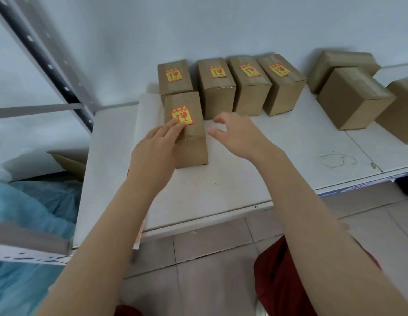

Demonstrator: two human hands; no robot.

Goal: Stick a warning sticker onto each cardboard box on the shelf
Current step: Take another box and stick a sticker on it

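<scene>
Box (pixel 189 137), shelf (pixel 221 183) left end: likely light, stiff; grip sides.
Left hand (pixel 157 149): flat, pressing sticker (pixel 182 115).
Right hand (pixel 235 133): loose, empty.

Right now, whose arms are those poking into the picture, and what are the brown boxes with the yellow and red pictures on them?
Those are a person's own two arms. The camera sits on their head and looks down, so you see what they see. There is only this one picture. The left hand presses straight fingers on the corner of a yellow and red warning sticker on top of the front box. The right hand hovers beside that box, fingers loosely bent, holding nothing. Behind, a row of four boxes already wear stickers. To the right, three plain boxes show no sticker yet. All of them stand on a white shelf.
</scene>
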